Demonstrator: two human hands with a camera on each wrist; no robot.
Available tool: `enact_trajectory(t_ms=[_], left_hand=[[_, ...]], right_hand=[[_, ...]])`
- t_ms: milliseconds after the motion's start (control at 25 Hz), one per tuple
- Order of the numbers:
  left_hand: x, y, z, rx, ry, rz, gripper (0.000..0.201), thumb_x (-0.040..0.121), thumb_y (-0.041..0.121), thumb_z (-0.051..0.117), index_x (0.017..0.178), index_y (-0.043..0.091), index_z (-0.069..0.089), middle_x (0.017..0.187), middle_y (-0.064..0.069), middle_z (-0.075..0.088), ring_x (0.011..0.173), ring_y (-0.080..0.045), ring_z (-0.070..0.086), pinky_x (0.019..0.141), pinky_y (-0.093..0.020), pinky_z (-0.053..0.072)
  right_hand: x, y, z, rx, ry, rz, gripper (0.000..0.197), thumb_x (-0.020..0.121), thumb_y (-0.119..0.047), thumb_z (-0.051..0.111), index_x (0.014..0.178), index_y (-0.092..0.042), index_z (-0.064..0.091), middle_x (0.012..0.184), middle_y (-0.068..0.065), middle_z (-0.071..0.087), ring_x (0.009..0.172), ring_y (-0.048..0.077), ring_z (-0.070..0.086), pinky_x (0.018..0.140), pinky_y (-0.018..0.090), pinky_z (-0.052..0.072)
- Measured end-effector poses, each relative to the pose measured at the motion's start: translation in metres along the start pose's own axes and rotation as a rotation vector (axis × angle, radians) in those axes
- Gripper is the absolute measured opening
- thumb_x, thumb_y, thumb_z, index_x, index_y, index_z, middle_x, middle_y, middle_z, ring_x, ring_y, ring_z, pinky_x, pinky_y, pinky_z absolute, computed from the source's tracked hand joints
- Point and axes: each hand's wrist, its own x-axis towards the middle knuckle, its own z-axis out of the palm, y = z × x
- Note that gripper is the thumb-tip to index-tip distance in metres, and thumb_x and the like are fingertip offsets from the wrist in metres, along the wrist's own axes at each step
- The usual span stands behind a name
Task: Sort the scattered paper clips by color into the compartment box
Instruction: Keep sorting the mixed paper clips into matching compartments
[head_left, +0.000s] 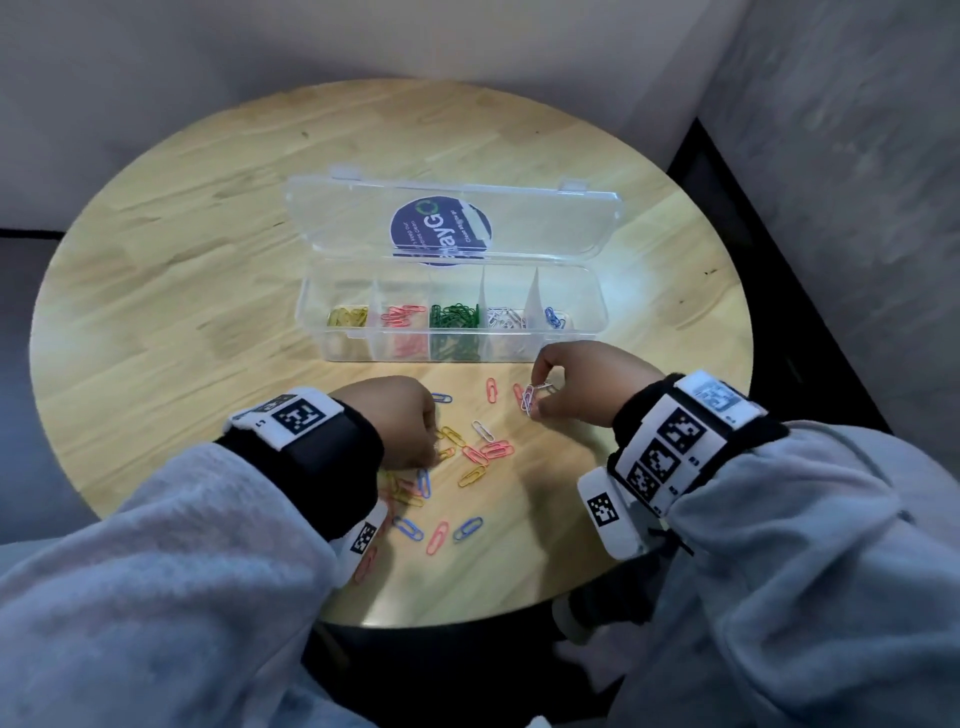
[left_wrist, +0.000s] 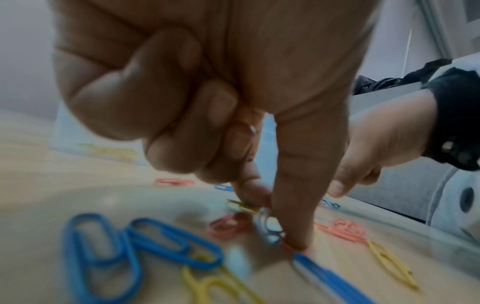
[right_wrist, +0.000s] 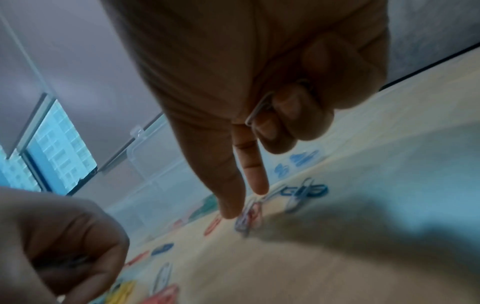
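The clear compartment box (head_left: 582, 332) stands open at mid-table and holds yellow, pink, green, white and blue clips in separate cells. Loose paper clips (head_left: 470, 454) of mixed colors lie in front of it. My left hand (head_left: 434, 451) is low over the pile. Its curled fingers hold a white clip (left_wrist: 252, 129), and its thumb and forefinger pinch another pale clip (left_wrist: 270, 226) on the table. My right hand (head_left: 537, 396) is near the box's front wall. It keeps a white clip (right_wrist: 259, 111) in its curled fingers while thumb and forefinger pinch a white clip (head_left: 543, 388).
The box's lid (head_left: 457, 218), with a round dark sticker, lies back flat behind the cells. The round wooden table (head_left: 208, 249) stands in a corner between grey walls. Blue, pink and yellow clips (head_left: 439, 535) lie close to the near edge, by my left sleeve.
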Motion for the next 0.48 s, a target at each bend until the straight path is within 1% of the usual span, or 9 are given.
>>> enact_trajectory(t_ms=[80,160,240,320,400,480], left_hand=[[-0.001,-0.004,-0.004,-0.089,-0.032,0.0,0.006,0.077,0.025,0.067,0.075,0.022,0.062,0.071,0.004,0.062,0.065,-0.015,0.054,0.06,-0.021,0.041],[-0.003,-0.008,-0.01,-0.228,-0.08,0.029,0.013,0.078,0.023,0.067,0.068,0.02,0.059,0.062,0.004,0.059,0.057,-0.014,0.051,0.058,-0.022,0.042],[-0.006,-0.011,-0.018,-0.455,-0.114,0.051,0.02,0.08,0.018,0.066,0.064,0.019,0.055,0.057,0.002,0.052,0.049,-0.012,0.044,0.049,-0.019,0.035],[-0.007,-0.012,-0.023,-0.769,-0.116,0.044,0.024,0.084,0.007,0.057,0.063,0.016,0.051,0.061,-0.002,0.051,0.045,-0.01,0.042,0.041,-0.016,0.028],[-0.008,-0.012,-0.027,-1.014,-0.109,0.047,0.028,0.087,0.0,0.045,0.063,0.015,0.045,0.063,-0.005,0.053,0.041,-0.008,0.046,0.036,-0.014,0.027],[-0.008,-0.012,-0.029,-1.174,-0.115,0.057,0.03,0.086,-0.004,0.038,0.062,0.014,0.04,0.059,-0.006,0.055,0.038,-0.008,0.047,0.033,-0.012,0.028]], right_hand=[[0.001,-0.004,0.006,-0.042,0.016,0.0,0.022,0.077,-0.035,0.067,0.094,-0.025,0.058,0.09,-0.006,0.053,0.084,0.017,0.055,0.066,0.026,0.039],[0.001,-0.008,0.011,-0.064,0.029,0.0,0.021,0.076,-0.034,0.067,0.092,-0.025,0.056,0.087,-0.006,0.052,0.083,0.018,0.056,0.067,0.026,0.042],[0.003,-0.011,0.013,-0.084,0.03,-0.001,0.019,0.077,-0.031,0.067,0.091,-0.023,0.056,0.077,-0.009,0.048,0.079,0.018,0.054,0.064,0.026,0.042],[0.004,-0.013,0.014,-0.079,0.013,-0.012,0.013,0.079,-0.025,0.066,0.088,-0.021,0.057,0.07,-0.011,0.045,0.072,0.016,0.051,0.056,0.023,0.037],[0.005,-0.013,0.015,-0.067,0.004,-0.027,0.009,0.079,-0.02,0.065,0.083,-0.021,0.058,0.068,-0.011,0.046,0.065,0.013,0.048,0.051,0.022,0.034],[0.007,-0.012,0.016,-0.049,0.014,-0.034,0.006,0.078,-0.018,0.065,0.08,-0.02,0.059,0.066,-0.01,0.048,0.06,0.007,0.046,0.05,0.022,0.034]])
